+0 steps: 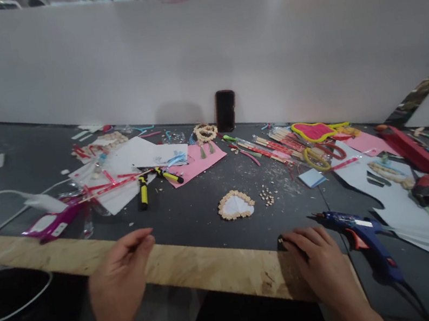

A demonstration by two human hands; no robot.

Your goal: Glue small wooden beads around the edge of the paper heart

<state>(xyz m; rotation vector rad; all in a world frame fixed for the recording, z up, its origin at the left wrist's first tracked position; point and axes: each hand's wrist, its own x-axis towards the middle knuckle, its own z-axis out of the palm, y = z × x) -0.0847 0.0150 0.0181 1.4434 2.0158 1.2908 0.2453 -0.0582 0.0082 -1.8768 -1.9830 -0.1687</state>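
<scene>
Left hand (123, 280) above the wooden edge (198, 262), fingers loosely curled, thumb and forefinger slightly apart, nothing visible between. Right hand (317, 258) at the edge, fingers bent; tiny piece (281, 240) at fingertips, grip unclear. Bead-rimmed paper (239, 205) lies on the dark tabletop (205, 228), between hands and phone (226, 110); loose beads (266, 195) just right.

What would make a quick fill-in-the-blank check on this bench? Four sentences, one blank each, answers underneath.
1. Of the person's two hands, the one nearer the glue gun is the ____.
2. The glue gun's body is ____.
3. In the picture, the loose pale pieces lie to the ____ of the pale-rimmed white shape.
4. The grips of the pliers are black and ____.

Missing words: right hand; blue; right; yellow.
</scene>
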